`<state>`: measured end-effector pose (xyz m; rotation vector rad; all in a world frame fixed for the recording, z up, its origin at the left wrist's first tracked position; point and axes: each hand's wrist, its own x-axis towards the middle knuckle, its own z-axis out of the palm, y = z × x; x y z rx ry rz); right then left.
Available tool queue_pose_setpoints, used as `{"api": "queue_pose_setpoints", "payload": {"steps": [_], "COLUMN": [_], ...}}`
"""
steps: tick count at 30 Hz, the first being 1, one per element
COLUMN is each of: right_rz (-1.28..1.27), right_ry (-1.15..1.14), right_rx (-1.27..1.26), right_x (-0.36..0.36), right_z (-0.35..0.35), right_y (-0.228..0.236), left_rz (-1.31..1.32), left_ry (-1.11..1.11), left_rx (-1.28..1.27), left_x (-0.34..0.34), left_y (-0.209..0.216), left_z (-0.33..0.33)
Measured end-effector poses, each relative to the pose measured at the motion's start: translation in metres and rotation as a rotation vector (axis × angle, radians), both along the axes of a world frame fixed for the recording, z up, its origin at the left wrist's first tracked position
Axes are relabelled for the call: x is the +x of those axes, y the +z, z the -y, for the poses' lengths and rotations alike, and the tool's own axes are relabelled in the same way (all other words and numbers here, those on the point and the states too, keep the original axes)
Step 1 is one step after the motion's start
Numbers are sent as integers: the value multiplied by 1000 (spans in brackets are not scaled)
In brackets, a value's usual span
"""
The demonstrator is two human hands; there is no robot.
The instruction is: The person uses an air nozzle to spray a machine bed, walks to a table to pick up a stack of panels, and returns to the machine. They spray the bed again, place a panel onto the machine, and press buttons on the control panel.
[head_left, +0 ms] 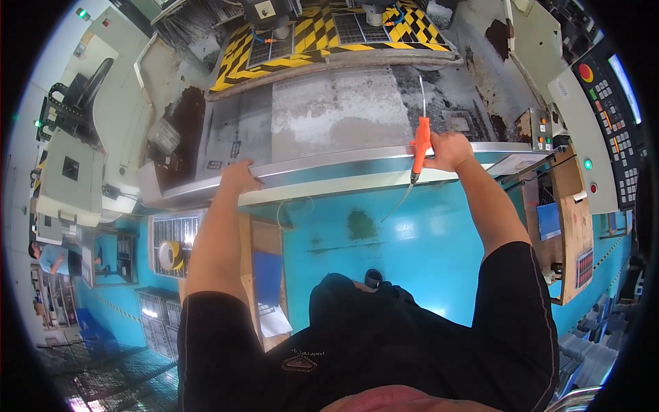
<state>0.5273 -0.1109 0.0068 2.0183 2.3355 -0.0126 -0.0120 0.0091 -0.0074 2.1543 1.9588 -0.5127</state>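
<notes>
Your right hand is at about two o'clock of your view, clamped around the orange air gun. The gun is held at the metal rail — its thin nozzle points away from you, toward twelve o'clock, over the grey machine bed. From the lower end of the gun a thin hose hangs down toward the blue floor.

Your left hand is at about ten o'clock and it touches the same rail; I cannot tell if its fingers close around the edge. Your two hands are well apart from each other, with a bare length of the rail between them.

Beyond the bed, at twelve o'clock, there is a platform with yellow and black stripes. Between two and three o'clock you have a small button box near the end of the rail, and farther out the dark control panel, with a red button at two o'clock. Between eight and nine o'clock lies a yellow and white roll — and farther out on that side there is another person.
</notes>
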Motion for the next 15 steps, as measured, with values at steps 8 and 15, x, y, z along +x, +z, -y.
{"api": "queue_pose_setpoints", "payload": {"steps": [8,15], "right_rz": [29,4], "right_ry": [-24,-15], "right_rx": [-2,-39], "right_x": [-1,-2], "right_z": [0,0], "right_y": [2,5], "left_rz": [26,-12], "left_ry": [-17,-9], "left_rx": [2,11], "left_x": [-1,-2], "left_y": [-1,-3], "left_z": [0,-2]}}
